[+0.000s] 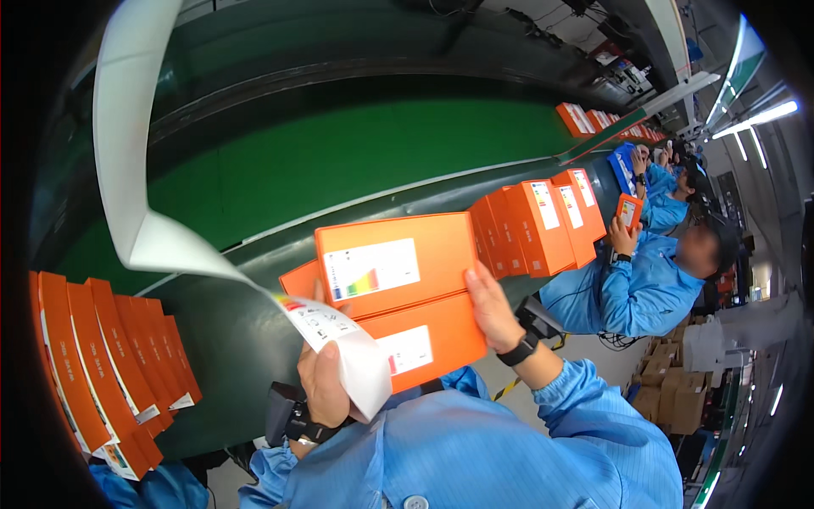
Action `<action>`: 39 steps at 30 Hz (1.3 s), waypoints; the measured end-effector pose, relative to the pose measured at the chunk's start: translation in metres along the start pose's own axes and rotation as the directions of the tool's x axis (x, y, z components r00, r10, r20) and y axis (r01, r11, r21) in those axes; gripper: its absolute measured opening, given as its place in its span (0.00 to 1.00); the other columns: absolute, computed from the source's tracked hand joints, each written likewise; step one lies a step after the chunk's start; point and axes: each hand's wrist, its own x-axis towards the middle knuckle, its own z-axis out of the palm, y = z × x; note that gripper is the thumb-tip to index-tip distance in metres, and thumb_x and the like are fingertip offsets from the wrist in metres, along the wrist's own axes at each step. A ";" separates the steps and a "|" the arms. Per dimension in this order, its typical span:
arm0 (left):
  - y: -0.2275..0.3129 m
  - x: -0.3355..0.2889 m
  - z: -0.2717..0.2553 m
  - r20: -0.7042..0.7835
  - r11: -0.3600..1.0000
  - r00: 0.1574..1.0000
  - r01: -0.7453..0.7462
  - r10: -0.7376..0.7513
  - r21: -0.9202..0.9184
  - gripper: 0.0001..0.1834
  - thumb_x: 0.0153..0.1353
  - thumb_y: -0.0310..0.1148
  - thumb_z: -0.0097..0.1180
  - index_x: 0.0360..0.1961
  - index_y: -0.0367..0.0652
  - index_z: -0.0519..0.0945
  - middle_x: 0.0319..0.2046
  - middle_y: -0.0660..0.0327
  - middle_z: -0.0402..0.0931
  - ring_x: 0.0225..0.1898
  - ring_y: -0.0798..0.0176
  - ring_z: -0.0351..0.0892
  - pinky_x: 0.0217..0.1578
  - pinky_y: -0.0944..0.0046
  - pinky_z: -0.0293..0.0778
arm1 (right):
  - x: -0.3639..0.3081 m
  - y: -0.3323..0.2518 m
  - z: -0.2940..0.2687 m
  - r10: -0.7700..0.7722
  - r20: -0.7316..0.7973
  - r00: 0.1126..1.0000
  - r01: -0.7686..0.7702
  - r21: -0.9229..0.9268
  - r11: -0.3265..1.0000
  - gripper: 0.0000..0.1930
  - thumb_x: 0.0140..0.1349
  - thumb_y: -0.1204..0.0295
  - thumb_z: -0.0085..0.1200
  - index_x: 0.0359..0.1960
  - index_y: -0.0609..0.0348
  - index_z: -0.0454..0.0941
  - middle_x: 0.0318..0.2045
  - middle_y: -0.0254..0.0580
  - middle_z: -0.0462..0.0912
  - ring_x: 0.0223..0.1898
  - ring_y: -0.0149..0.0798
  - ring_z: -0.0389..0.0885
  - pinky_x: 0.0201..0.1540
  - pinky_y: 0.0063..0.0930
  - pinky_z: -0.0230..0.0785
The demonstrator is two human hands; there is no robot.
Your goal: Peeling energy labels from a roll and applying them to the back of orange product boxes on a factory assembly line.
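Note:
Two flat orange boxes, an upper box [398, 254] and a lower box [441, 332], lie edge to edge in front of me, each with a white label on its face. My right hand [493, 312] is closed on their right edge, thumb on the front. At the left side, my left hand [326, 382] pinches a long white label strip [182, 246], which curls down from the upper left. The strip's printed end covers part of the lower box. Some left fingers show at the boxes' left edge. Another orange piece [298, 278] peeks out behind the upper box.
Rows of orange boxes stand at the left [106, 356] and right [543, 225] on the dark bench [229, 339]. Beyond lies a green conveyor belt [280, 153] with more boxes at its far right. A co-worker [653, 280] on the right holds an orange box; brown cartons [678, 394] are behind.

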 end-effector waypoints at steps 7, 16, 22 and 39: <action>0.073 -0.007 -0.039 -0.057 0.980 0.997 0.046 -0.058 -0.192 0.36 0.55 0.47 0.43 0.50 0.19 0.64 0.49 0.38 0.68 0.47 0.47 0.74 0.50 0.53 0.68 | -0.005 -0.055 -0.140 -0.162 -0.437 0.885 0.262 0.179 0.948 0.22 0.67 0.59 0.38 0.52 0.66 0.65 0.49 0.45 0.73 0.48 0.39 0.74 0.50 0.31 0.69; 0.107 -0.062 -0.153 -0.043 0.944 0.987 -0.162 0.156 -0.287 0.23 0.61 0.37 0.38 0.49 0.26 0.69 0.48 0.38 0.69 0.46 0.46 0.75 0.46 0.53 0.75 | 0.038 -0.050 -0.291 -0.120 -0.831 0.543 0.491 0.197 0.849 0.24 0.67 0.58 0.35 0.54 0.70 0.61 0.49 0.49 0.72 0.47 0.44 0.75 0.47 0.35 0.71; 0.114 -0.086 -0.144 -0.307 0.994 0.951 -0.065 0.034 -0.090 0.26 0.53 0.42 0.47 0.42 0.26 0.72 0.40 0.42 0.75 0.39 0.48 0.79 0.44 0.57 0.75 | 0.082 -0.034 -0.364 -0.095 -0.910 0.404 0.427 0.096 0.899 0.24 0.66 0.58 0.37 0.52 0.70 0.64 0.48 0.48 0.74 0.46 0.47 0.75 0.48 0.40 0.70; 0.067 -0.116 -0.162 -0.048 0.894 0.983 0.179 -0.175 0.412 0.09 0.54 0.30 0.53 0.24 0.35 0.79 0.20 0.67 0.75 0.23 0.72 0.69 0.26 0.70 0.65 | 0.073 -0.390 0.090 -0.848 0.509 -0.145 0.767 -0.484 -0.422 0.22 0.55 0.71 0.54 0.54 0.57 0.68 0.56 0.47 0.65 0.56 0.40 0.65 0.52 0.32 0.62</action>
